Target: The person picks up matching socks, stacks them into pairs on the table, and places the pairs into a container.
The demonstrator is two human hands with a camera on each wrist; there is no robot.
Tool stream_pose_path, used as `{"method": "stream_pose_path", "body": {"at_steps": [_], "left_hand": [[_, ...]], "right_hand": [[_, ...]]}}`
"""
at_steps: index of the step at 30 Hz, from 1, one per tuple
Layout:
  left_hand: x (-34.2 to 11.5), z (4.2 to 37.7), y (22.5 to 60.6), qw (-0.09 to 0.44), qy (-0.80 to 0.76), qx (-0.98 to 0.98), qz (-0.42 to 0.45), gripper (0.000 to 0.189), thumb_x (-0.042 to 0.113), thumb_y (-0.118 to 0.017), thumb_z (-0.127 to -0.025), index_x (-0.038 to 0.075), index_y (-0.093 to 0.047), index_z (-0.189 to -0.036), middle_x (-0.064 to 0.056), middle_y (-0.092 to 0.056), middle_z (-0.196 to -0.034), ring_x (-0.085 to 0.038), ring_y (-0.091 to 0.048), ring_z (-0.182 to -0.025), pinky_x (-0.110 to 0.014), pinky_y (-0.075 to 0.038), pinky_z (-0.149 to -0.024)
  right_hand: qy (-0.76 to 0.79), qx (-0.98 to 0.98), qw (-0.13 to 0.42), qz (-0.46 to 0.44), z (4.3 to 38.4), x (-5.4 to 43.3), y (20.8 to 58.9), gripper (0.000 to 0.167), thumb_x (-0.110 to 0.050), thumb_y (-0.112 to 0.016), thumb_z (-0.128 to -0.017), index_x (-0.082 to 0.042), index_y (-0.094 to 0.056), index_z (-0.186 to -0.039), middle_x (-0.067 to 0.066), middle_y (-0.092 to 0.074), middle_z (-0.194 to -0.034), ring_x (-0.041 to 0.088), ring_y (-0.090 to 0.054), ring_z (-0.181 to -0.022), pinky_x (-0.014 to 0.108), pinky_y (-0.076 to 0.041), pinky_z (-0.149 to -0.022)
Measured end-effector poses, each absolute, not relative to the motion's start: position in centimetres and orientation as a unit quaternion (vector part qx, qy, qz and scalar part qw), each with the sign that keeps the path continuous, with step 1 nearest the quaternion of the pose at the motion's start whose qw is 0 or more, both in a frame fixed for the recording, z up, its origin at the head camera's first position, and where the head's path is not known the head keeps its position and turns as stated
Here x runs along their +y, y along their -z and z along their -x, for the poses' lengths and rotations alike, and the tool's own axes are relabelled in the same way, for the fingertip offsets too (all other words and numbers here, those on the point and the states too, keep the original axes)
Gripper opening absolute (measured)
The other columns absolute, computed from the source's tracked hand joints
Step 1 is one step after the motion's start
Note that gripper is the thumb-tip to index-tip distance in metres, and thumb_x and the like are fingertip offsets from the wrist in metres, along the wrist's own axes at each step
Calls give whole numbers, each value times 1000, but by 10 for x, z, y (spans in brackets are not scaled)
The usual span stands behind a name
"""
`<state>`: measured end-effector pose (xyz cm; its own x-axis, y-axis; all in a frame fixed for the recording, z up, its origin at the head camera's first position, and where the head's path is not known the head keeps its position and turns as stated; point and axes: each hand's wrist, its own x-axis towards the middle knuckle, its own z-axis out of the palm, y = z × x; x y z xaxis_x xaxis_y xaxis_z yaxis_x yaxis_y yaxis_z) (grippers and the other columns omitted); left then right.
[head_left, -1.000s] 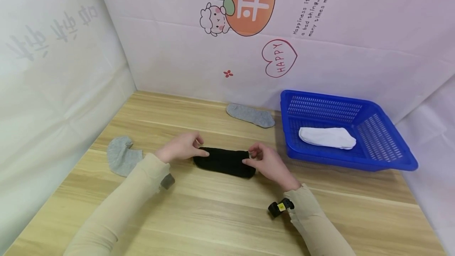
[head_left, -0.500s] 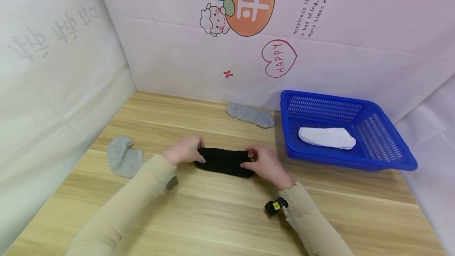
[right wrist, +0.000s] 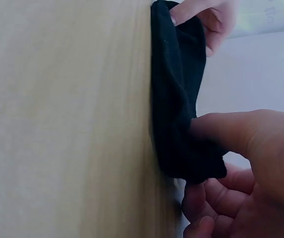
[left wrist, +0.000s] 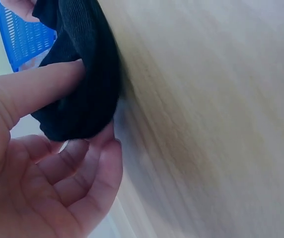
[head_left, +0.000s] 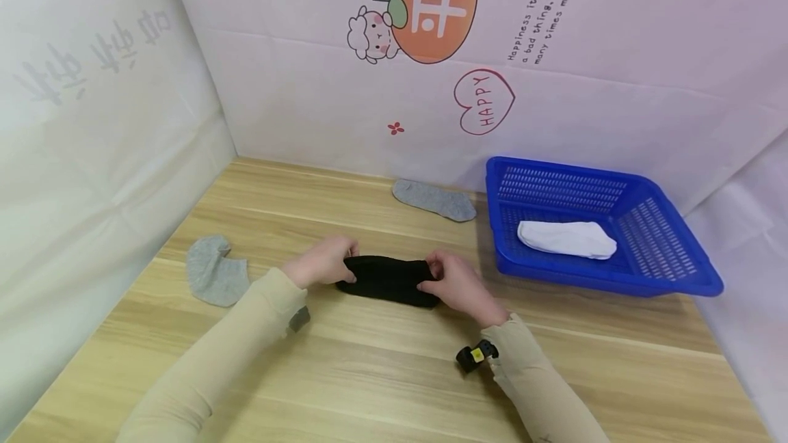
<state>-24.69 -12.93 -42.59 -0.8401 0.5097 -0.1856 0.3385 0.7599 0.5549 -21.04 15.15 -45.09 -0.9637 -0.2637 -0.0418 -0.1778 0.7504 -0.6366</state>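
Observation:
A black sock (head_left: 389, 280) is stretched sideways between my two hands, low over the wooden table. At its left end my left hand (head_left: 323, 262) pinches the fabric, thumb on the near face and fingers behind. My right hand (head_left: 460, 286) grips the right end in the same way. In the left wrist view the ribbed black sock (left wrist: 90, 84) hangs between thumb and curled fingers. The right wrist view shows the sock (right wrist: 174, 94) running from the right thumb up to the other hand.
One grey sock (head_left: 215, 275) lies bent near my left forearm. Another grey sock (head_left: 434, 199) lies flat by the back wall. At the right stands a blue basket (head_left: 585, 282) with a white sock (head_left: 566, 238) inside. Cloth walls border the wooden table (head_left: 369, 368).
My left hand has moved slightly right and closed its thumb and fingers on the black sock's left end. My right hand has tightened on the other end. The other socks and basket stay put.

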Motion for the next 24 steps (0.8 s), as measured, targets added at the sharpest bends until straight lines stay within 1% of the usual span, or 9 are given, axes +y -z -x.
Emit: {"method": "stream_pose_path", "body": {"at_steps": [2, 5, 9, 12, 15, 17, 19, 22, 24], "left_hand": [[-132, 247, 427, 163, -260, 923, -231, 31, 4, -86, -79, 6, -60, -95, -6, -58, -91, -21, -51, -80, -37, -47, -75], [-135, 248, 428, 161, -270, 920, -233, 30, 2, -85, -79, 6, -59, -94, -6, -58, -89, -22, -52, -80, -38, -47, -76], [-137, 246, 425, 160, -279, 918, -231, 31, 3, -85, -80, 5, -59, -97, -7, -58, -89, -22, -52, -81, -38, -48, -77], [-133, 243, 421, 146, -281, 919, -234, 38, 6, -86, -80, 3, -59, -105, -10, -59, -98, -24, -54, -89, -40, -48, -83], [-128, 240, 417, 109, -285, 918, -253, 43, 7, -87, -79, 2, -58, -111, -12, -57, -108, -27, -54, -100, -41, -47, -89], [-122, 239, 414, 85, -286, 913, -279, 41, 6, -86, -80, 2, -60, -111, -12, -58, -109, -28, -55, -102, -40, -48, -90], [-115, 237, 413, 74, -280, 906, -308, 34, 4, -84, -82, 3, -63, -109, -11, -61, -106, -28, -57, -100, -39, -49, -89], [-106, 235, 414, 85, -255, 900, -344, 24, 2, -79, -87, 4, -68, -108, -10, -64, -101, -27, -61, -96, -39, -50, -88], [-102, 233, 417, 96, -226, 904, -351, 24, 3, -77, -88, 5, -71, -111, -10, -64, -102, -26, -61, -96, -40, -50, -89]], "right_hand": [[340, 930, 71, 124, 211, 156, 450, 35, -12, -83, -85, 0, -65, -113, 3, -59, -88, 19, -54, -83, 41, -49, -83], [353, 923, 86, 124, 213, 164, 448, 32, -9, -81, -87, 2, -66, -113, 6, -61, -94, 21, -57, -88, 43, -49, -85], [364, 920, 87, 115, 217, 167, 450, 35, -12, -83, -85, 1, -65, -113, 6, -63, -93, 21, -59, -87, 42, -50, -82], [363, 922, 69, 115, 215, 164, 449, 42, -15, -86, -83, -3, -64, -116, 4, -62, -95, 20, -58, -86, 40, -50, -81], [357, 924, 39, 130, 209, 158, 441, 44, -17, -88, -82, -7, -65, -117, 5, -63, -102, 22, -59, -92, 42, -50, -84], [348, 923, 12, 162, 207, 154, 436, 40, -14, -87, -82, -7, -68, -116, 7, -65, -106, 24, -60, -95, 44, -51, -85], [344, 919, 1, 194, 206, 150, 433, 34, -12, -86, -83, -7, -71, -113, 7, -66, -106, 25, -61, -96, 44, -51, -85], [318, 918, 8, 238, 205, 143, 432, 29, -10, -83, -86, -9, -74, -114, 4, -67, -109, 23, -62, -98, 42, -52, -85], [292, 923, 24, 249, 205, 141, 434, 32, -11, -82, -87, -13, -74, -118, 3, -65, -113, 22, -61, -101, 41, -51, -87]]}}
